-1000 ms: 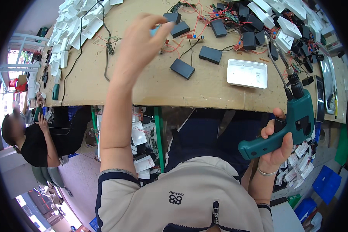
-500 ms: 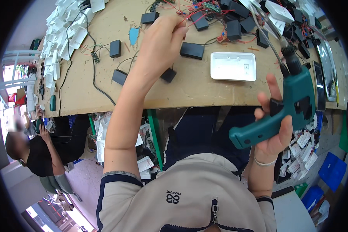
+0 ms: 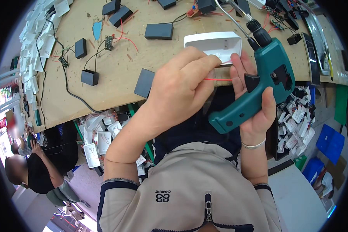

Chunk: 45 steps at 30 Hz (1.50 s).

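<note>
My left hand is closed around a thin red wire, which sticks out toward my right hand. Its fingertips meet the near rim of a white plastic case, which is tilted up on the table edge. What else sits inside my left fist is hidden. My right hand holds a teal soldering gun against its palm, with the metal tip and feed tube pointing away. The outstretched fingers of that hand reach the case's right corner. A black box lies just left of my left hand.
Black boxes and a small green circuit board with red wires are spread over the table. White cases are heaped at the left edge, with a black cable alongside. A person works at the far left.
My left hand has come back from the far boxes to the white case, bringing the red wire. The case has tipped up and sits nearer. My right hand has shifted left with the soldering gun.
</note>
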Motion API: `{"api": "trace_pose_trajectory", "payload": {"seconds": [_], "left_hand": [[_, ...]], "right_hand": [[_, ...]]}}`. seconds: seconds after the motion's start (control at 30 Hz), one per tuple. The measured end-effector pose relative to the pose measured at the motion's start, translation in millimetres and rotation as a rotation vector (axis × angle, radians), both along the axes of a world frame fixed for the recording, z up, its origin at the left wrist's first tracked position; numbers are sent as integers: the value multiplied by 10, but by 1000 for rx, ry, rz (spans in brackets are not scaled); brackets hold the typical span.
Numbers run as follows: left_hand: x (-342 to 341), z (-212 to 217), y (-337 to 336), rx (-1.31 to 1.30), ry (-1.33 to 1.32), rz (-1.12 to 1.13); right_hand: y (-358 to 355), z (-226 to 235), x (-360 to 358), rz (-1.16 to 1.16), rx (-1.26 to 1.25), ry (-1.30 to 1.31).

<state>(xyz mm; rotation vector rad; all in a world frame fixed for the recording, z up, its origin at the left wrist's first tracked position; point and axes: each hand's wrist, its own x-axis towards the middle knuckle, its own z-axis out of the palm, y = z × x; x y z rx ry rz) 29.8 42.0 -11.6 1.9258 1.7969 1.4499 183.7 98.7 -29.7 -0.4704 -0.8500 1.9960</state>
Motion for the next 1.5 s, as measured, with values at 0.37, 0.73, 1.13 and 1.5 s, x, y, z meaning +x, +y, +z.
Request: {"api": "trace_pose_trajectory", "payload": {"seconds": [0.37, 0.73, 1.13, 1.5], "left_hand": [[201, -115, 25, -69, 13, 86], [268, -102, 69, -198, 218, 114], [147, -72, 151, 75, 451, 156], [89, -135, 264, 77, 332, 255]], "right_hand": [[51, -50, 6, -33, -66, 41], [90, -79, 32, 30, 11, -23], [111, -97, 103, 31, 28, -34], [-275, 85, 847, -60, 194, -329]]}}
